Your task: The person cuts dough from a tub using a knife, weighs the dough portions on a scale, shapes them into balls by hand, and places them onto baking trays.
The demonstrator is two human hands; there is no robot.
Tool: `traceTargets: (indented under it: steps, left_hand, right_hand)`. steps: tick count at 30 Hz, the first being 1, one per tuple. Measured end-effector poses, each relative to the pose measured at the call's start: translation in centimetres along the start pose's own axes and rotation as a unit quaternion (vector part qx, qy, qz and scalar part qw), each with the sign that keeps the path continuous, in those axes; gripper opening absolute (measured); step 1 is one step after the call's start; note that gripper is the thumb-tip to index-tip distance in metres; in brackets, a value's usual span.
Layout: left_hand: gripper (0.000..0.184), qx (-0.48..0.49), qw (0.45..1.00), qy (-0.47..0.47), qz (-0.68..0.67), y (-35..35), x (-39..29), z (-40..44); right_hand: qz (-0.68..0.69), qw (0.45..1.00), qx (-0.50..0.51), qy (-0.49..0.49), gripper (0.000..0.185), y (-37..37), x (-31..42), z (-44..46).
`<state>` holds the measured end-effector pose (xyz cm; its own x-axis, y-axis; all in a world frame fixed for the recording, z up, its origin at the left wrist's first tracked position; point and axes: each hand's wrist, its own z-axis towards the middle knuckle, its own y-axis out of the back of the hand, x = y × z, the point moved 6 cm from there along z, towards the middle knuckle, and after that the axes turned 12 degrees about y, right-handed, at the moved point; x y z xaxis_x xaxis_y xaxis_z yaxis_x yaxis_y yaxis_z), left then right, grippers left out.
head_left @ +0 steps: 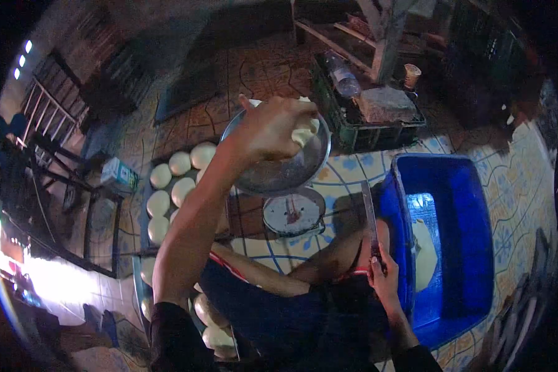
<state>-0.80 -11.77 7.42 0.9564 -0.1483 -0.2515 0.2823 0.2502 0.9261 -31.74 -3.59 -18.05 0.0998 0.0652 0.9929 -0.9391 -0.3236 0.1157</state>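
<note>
My left hand (276,129) reaches over a round metal bowl (279,175), its fingers closed on a pale piece of dough (304,132). Just below the bowl shows the round white dial of a scale (285,208); whether the bowl rests on it I cannot fully see. Near my knee, my right hand (384,271) grips a knife (369,214) by its handle, the long blade pointing up and away from me. Right of that hand stands a deep blue tub (477,248) with a slab of pale dough (424,255) at its bottom.
Trays with smooth round dough balls (183,191) lie to my left, partly behind my arm. A dark crate (366,137) holding a stone block (387,105) and a plastic bottle (341,73) stands ahead. A small box (119,175) sits at left on the tiled floor (514,180).
</note>
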Motion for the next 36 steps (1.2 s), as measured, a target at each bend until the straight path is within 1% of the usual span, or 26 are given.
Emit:
traceTargets:
  steps: [1, 2, 4, 5, 8, 10, 11, 13, 14, 15, 18, 19, 21, 24, 25, 28, 29, 31, 32, 33, 34, 36]
  left_hand:
    - [0.062, 0.046, 0.992, 0.038, -0.112, -0.7, 1.9, 0.2]
    - [0.063, 0.014, 0.997, 0.062, -0.042, -1.2, 3.5, -0.6]
    - [0.065, -0.043, 0.989, 0.106, 0.099, -1.5, 5.8, -2.3]
    - [0.068, -0.026, 0.977, 0.145, 0.156, -2.1, 6.6, -3.2]
    - [0.070, -0.112, 0.955, 0.211, 0.176, -2.8, 10.0, -5.9]
    - [0.070, -0.087, 0.937, 0.284, 0.185, -3.4, 11.2, -7.1]
    - [0.070, -0.076, 0.924, 0.321, 0.193, -3.5, 11.9, -7.9]
    - [0.057, -0.169, 0.954, 0.229, 0.090, -3.3, 14.9, -9.0]
    - [0.051, -0.217, 0.954, 0.201, 0.034, -2.8, 15.3, -9.6]
    - [0.046, -0.263, 0.950, 0.168, -0.020, -2.3, 15.8, -10.2]
    - [0.038, -0.356, 0.900, 0.184, -0.173, 1.2, 12.5, -11.1]
    - [0.035, -0.360, 0.904, 0.183, -0.142, 1.6, 11.2, -11.1]
    - [0.030, -0.371, 0.907, 0.181, -0.077, 2.0, 9.2, -11.2]
    - [0.022, -0.327, 0.914, 0.201, -0.130, 1.2, 7.2, -10.3]
    - [0.023, -0.291, 0.903, 0.220, -0.228, 0.5, 7.2, -9.8]
    - [0.024, -0.197, 0.926, 0.272, -0.170, -1.3, 7.3, -8.5]
    - [0.027, -0.187, 0.929, 0.300, -0.109, -1.9, 7.6, -8.4]
    - [0.030, -0.205, 0.946, 0.228, -0.104, -3.4, 8.5, -7.6]
    - [0.031, -0.216, 0.952, 0.193, -0.100, -3.5, 9.0, -7.5]
    - [0.032, -0.139, 0.946, 0.290, -0.032, -4.3, 8.9, -6.9]
    - [0.033, -0.065, 0.920, 0.386, 0.034, -4.8, 8.8, -6.8]
    - [0.029, -0.122, 0.959, 0.243, -0.079, -6.8, 10.6, -6.4]
  right_hand:
    - [-0.011, 1.000, 0.000, 0.009, 0.046, 0.0, 0.0, 0.1]
    - [-0.016, 1.000, 0.001, 0.009, 0.046, -0.1, 0.1, 0.2]
    - [-0.023, 1.000, -0.001, 0.007, 0.046, -0.2, 0.3, 0.4]
    - [-0.024, 1.000, 0.003, 0.013, 0.046, -0.1, 0.2, 0.6]
    - [-0.020, 1.000, -0.004, 0.010, 0.046, 0.7, -0.5, 0.7]
    - [-0.019, 1.000, -0.014, -0.006, 0.046, 1.0, -0.4, 1.2]
    - [0.003, 1.000, 0.012, 0.016, 0.047, 0.9, 0.7, 1.7]
    - [0.009, 1.000, -0.006, 0.027, 0.046, 1.6, 1.1, 2.2]
    - [0.010, 0.999, -0.016, 0.034, 0.046, 2.2, 1.0, 2.2]
    - [-0.029, 0.997, -0.040, 0.058, 0.048, 3.0, 1.2, 2.4]
    - [-0.075, 0.991, -0.066, 0.084, 0.048, 5.7, 1.8, 3.1]
    - [-0.032, 0.993, -0.073, 0.083, 0.047, 5.9, 2.5, 3.2]
    - [-0.038, 0.990, -0.111, 0.073, 0.047, 7.0, 2.2, 3.4]
    - [-0.013, 0.987, -0.150, 0.062, 0.045, 8.4, 1.1, 3.0]
    - [-0.008, 0.986, -0.159, 0.059, 0.044, 8.2, 1.7, 2.8]
    - [-0.016, 0.986, -0.155, 0.056, 0.044, 7.8, 1.6, 2.5]
    - [-0.025, 0.987, -0.148, 0.059, 0.045, 7.9, 1.5, 2.6]
    - [-0.117, 0.980, -0.121, 0.103, 0.045, 8.2, 0.7, 2.8]
    - [-0.077, 0.989, -0.106, 0.074, 0.045, 7.9, 0.3, 2.6]
    - [-0.038, 0.994, -0.093, 0.044, 0.045, 7.3, 0.7, 2.5]
    - [-0.053, 0.994, -0.069, 0.059, 0.045, 5.7, 2.2, 3.1]
    - [-0.085, 0.992, -0.023, 0.090, 0.045, 3.1, 4.6, 4.5]
